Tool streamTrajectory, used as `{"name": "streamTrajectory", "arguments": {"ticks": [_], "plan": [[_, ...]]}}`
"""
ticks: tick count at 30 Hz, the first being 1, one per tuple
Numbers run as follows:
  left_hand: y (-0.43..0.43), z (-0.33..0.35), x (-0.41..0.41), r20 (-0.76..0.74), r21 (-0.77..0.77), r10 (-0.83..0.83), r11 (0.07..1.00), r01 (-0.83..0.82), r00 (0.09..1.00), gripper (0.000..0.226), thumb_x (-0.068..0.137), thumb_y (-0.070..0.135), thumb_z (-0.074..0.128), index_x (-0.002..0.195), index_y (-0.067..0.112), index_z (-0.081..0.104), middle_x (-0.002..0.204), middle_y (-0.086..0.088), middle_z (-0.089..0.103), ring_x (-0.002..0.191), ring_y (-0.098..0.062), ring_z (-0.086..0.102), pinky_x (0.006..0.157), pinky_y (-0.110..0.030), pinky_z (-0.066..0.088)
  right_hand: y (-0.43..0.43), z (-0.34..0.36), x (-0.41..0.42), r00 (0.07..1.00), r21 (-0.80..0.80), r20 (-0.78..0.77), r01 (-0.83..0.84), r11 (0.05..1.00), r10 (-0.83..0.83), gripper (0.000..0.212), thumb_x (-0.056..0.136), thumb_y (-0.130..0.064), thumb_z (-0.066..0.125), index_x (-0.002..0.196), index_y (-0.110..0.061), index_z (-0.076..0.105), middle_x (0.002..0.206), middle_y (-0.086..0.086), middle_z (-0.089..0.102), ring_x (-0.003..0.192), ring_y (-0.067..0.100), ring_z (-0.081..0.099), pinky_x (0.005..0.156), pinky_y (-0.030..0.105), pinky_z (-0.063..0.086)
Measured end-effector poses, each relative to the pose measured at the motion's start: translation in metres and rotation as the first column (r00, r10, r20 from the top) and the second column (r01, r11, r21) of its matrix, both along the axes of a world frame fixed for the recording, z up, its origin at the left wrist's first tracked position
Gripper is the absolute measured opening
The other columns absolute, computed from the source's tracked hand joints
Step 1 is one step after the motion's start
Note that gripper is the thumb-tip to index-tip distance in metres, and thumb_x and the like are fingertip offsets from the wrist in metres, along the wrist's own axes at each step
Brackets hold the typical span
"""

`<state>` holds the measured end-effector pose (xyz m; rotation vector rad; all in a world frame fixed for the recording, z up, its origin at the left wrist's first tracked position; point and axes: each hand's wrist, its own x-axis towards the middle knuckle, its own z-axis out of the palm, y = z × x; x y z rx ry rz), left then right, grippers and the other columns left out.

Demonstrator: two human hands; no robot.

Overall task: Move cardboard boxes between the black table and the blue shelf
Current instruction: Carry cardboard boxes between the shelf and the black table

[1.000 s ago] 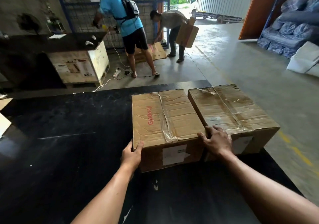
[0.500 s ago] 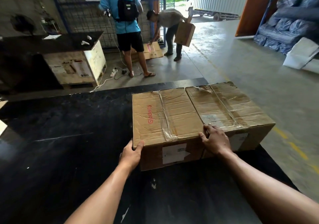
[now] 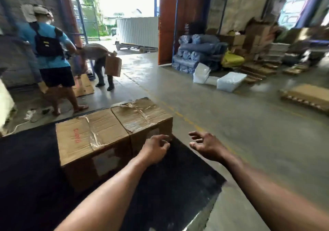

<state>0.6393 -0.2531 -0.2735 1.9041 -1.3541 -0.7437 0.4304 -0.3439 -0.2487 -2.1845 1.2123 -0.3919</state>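
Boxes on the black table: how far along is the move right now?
Done: two cardboard boxes, the left box and the right box, sit pressed side by side on the black table. In hand: nothing; the left hand and right hand are empty, and neither grips a box. Left: unclear, since the blue shelf is not clearly in view.

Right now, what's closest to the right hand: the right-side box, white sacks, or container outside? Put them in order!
1. Right-side box, on the table, left of the right hand.
2. White sacks, on the floor ahead.
3. Container, outside the doorway.
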Motion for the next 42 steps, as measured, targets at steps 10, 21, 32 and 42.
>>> {"name": "streamTrajectory", "arguments": {"ticks": [10,21,32,42], "plan": [[-0.019,0.079,-0.403,0.084,-0.21,-0.841,0.509,0.835,0.534,0.039,0.094,0.026,0.064,0.132,0.018,0.066,0.109,-0.003,0.076,0.106,-0.023,0.07,0.094,-0.034,0.054,0.185,0.076,-0.372,0.582,-0.211,0.05,0.801,0.561,-0.812,0.04,0.086,-0.023,0.068,0.126,-0.02,0.065,0.108,0.0,0.07,0.097,0.016,0.068,0.092,0.03,0.052],[0.262,0.126,-0.582,0.138,-0.247,-0.925,-0.377,0.893,-0.353,0.039,0.093,0.023,0.066,0.13,0.013,0.067,0.105,-0.005,0.075,0.096,-0.029,0.073,0.077,-0.022,0.052,0.558,0.122,-0.371,-0.3,-0.323,0.149,0.886,-0.334,-0.942,0.032,0.087,-0.019,0.068,0.119,-0.019,0.069,0.091,-0.005,0.071,0.08,0.009,0.066,0.079,0.02,0.048],[0.555,0.167,-0.547,0.002,-0.394,-0.723,-0.636,0.664,-0.691,0.045,0.091,0.037,0.067,0.133,0.023,0.065,0.129,-0.002,0.07,0.115,-0.019,0.067,0.107,-0.033,0.047,0.816,0.173,-0.227,-0.744,-0.464,0.349,0.391,-0.794,-0.57,0.014,0.09,-0.013,0.064,0.099,-0.019,0.073,0.1,-0.002,0.073,0.094,0.015,0.066,0.086,0.028,0.051],[0.703,0.25,-0.538,-0.365,-0.495,-0.651,-0.471,0.731,-0.666,0.1,0.078,0.083,0.052,0.157,0.025,0.031,0.159,-0.01,0.038,0.143,-0.034,0.041,0.116,-0.048,0.036,0.976,0.233,-0.2,-0.732,-0.427,0.674,-0.282,-0.859,-0.095,0.052,0.086,-0.052,0.053,0.133,-0.03,0.049,0.148,0.004,0.032,0.136,0.03,0.031,0.109,0.054,0.034]]}}
